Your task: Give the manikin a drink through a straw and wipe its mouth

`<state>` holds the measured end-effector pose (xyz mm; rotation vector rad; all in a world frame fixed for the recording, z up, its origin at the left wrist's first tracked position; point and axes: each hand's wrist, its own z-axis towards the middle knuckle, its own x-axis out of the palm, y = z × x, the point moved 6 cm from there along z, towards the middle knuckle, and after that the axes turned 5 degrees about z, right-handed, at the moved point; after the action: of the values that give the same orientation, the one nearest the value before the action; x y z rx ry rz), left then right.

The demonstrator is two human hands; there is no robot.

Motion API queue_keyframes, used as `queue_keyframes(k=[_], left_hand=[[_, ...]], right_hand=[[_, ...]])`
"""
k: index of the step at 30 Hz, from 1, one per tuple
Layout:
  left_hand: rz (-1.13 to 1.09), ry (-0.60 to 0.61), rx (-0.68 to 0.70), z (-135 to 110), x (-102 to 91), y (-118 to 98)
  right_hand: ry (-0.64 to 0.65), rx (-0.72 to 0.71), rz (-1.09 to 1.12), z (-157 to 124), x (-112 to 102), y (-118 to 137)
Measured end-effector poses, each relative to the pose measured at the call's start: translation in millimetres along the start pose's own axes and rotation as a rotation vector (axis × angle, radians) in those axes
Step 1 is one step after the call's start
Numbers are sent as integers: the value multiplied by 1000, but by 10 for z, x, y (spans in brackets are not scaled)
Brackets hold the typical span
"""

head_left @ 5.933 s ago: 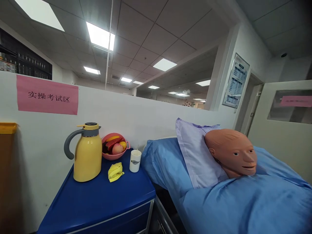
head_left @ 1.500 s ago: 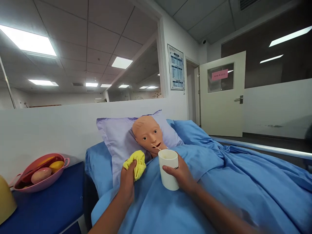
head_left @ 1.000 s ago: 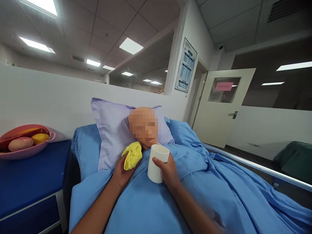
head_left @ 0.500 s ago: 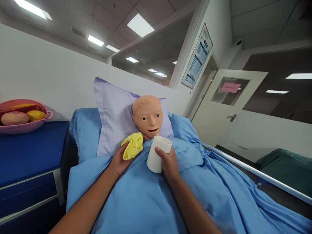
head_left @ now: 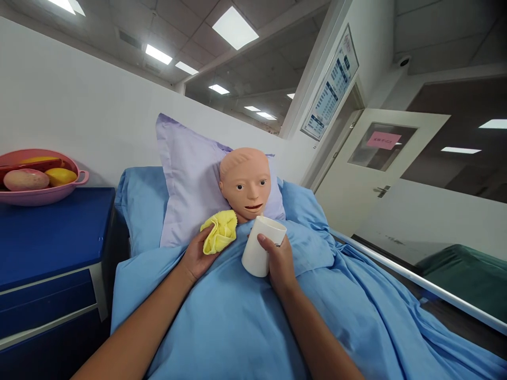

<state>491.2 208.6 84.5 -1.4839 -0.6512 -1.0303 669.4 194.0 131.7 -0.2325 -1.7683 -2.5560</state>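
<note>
Left grip grasps a bunched yellow cloth, fingers under and behind, held beside the neck of a manikin head. Right grip is wrapped around a white cup, thumb on the near side. Cup is tilted, rim leaning to picture right, just below the chin; cannot tell if it touches. Cup and cloth near each other, apart, both above a light blue quilt. Manikin's mouth slightly open, head on a lilac pillow, quilt up to the neck.

Picture left: blue tabletop of a bedside cabinet, drawers below. On it, a pink basket with a yellow fruit and a pinkish round fruit, cut off by the frame edge. Picture right: metal bed rail, cream door ajar, pink sign on its window.
</note>
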Motion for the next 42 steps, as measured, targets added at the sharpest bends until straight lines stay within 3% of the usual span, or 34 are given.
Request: queue_keyframes(k=[6, 15, 27, 42], left_hand=[[11, -31, 13, -3, -21, -6], [-3, -9, 0, 1, -30, 3], [8, -51, 6, -25, -19, -7], [35, -15, 14, 2, -48, 2]], right_hand=[[-41, -16, 19, -7, -32, -22], [34, 66, 33, -40, 53, -25], [85, 51, 7, -30, 73, -41], [119, 38, 5, -20, 87, -34]])
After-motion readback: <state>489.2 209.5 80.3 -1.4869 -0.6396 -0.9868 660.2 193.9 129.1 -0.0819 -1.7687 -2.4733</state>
